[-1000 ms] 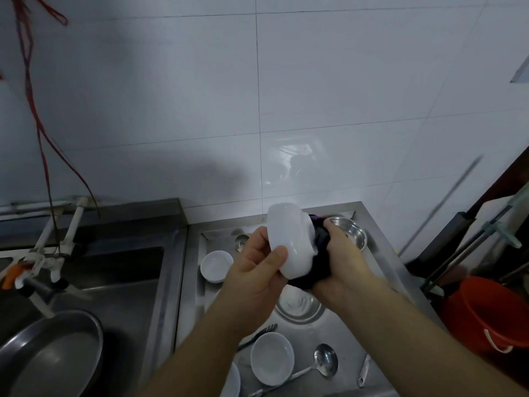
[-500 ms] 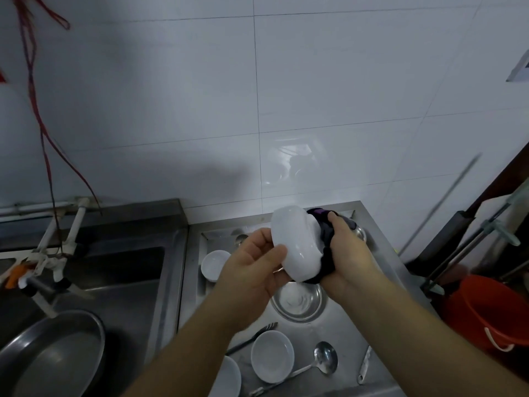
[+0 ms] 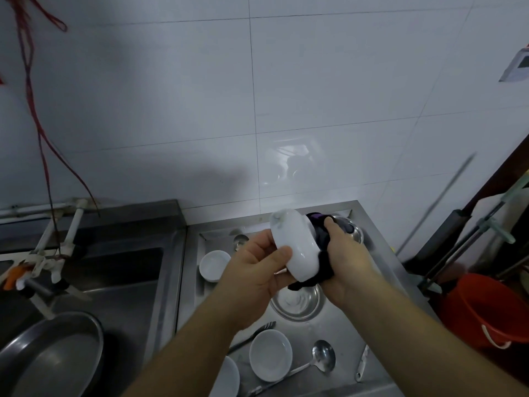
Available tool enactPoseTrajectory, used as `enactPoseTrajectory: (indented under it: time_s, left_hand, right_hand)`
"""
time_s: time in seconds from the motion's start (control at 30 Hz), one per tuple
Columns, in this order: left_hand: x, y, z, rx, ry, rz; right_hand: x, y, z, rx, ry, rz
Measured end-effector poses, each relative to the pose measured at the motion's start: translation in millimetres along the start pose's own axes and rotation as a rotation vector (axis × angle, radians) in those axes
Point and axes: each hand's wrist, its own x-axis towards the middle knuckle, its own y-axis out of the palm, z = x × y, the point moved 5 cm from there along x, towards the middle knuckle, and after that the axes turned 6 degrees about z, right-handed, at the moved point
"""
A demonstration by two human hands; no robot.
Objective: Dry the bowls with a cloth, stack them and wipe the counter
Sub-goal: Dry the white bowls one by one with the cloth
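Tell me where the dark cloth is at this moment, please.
In the head view the dark cloth is right of centre, above the counter. The right hand grips it and presses it against the white bowl, which the left hand holds.

White bowl tilted on edge — dark cloth bunched against its inside.
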Motion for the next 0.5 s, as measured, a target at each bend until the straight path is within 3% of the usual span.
enactPoseTrajectory:
  time_s: [0.27,0.5]
  left_hand:
    - [4.1,-4.3,12.5,0.065,0.066,-0.11]
    - [-2.3,1.0,19.2,0.126,0.006,-0.036]
  right_hand:
    - [-35.1,3.0,-8.9,-0.238,-0.35,-0.039]
    - [-34.5,6.8,16.9,-0.606,-0.554,0.061]
